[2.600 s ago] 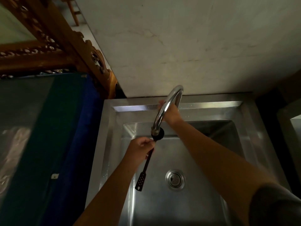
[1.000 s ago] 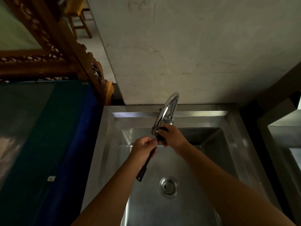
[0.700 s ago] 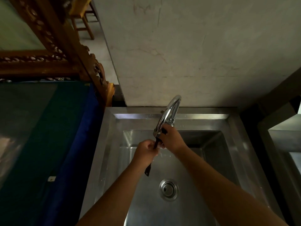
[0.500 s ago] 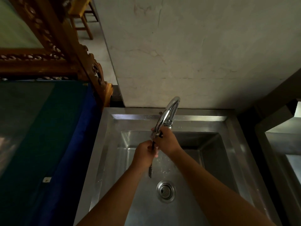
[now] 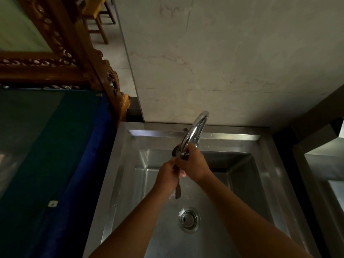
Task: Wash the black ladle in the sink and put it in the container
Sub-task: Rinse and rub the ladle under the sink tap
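Left hand closed round black ladle handle; handle end hangs below fist. Right hand clasps ladle bowl end, touching left hand, directly under faucet spout. Both over sink; drain below hands.

Wall: pale plaster, hairline cracks, rising directly behind the basin's far edge. Carved wooden frame: brown, ornate scrollwork, running diagonally from the top left down to the wall's lower left corner. Wooden stool: at the top edge, on pale floor tiles (legs only partly in view). Blue-green cloth: covers the surface left of the basin, its blue edge hanging alongside.
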Action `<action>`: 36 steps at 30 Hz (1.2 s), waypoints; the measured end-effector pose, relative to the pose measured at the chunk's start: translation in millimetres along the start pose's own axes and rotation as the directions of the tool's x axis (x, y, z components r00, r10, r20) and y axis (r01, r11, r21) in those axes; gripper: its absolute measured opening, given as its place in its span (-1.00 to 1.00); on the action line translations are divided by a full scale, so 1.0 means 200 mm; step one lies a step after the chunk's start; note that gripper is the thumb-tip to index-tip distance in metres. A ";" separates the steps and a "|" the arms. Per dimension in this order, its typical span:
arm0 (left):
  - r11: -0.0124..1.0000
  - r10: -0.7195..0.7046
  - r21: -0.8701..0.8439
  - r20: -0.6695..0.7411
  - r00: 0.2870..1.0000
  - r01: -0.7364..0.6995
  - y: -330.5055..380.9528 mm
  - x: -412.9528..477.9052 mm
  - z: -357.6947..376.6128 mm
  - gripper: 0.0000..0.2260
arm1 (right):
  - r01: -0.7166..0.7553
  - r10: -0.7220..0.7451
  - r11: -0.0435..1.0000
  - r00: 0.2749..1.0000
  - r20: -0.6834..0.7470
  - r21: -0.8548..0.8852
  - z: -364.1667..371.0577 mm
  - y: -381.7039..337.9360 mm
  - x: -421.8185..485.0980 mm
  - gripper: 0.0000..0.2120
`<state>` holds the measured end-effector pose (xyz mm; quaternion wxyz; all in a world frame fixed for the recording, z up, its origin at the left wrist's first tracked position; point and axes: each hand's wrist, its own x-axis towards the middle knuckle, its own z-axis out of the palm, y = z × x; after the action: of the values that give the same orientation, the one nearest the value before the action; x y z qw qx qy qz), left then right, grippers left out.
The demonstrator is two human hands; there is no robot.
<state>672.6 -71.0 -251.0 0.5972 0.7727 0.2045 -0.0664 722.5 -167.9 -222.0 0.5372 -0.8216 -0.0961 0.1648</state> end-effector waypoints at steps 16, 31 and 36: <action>0.990 0.133 0.053 0.029 0.991 -0.134 -0.02 -0.04 -0.09 -0.84 | -0.149 0.248 0.870 0.956 -0.156 0.470 -0.09 0.06 0.03 -0.78; 0.941 0.202 0.259 0.089 0.975 -0.218 -0.02 -0.06 -0.29 -0.88 | -0.165 0.443 0.733 0.852 -0.278 0.660 -0.36 0.14 0.02 -0.78; 0.753 0.276 0.570 0.179 0.945 -0.328 0.07 -0.03 -0.22 -0.84 | -0.156 0.435 0.703 0.866 -0.247 0.694 -0.35 0.12 0.02 -0.73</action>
<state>667.1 -32.6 -224.1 0.3368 0.9393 0.0211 -0.0619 752.7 -235.5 -219.6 0.7626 -0.6015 0.2134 0.1053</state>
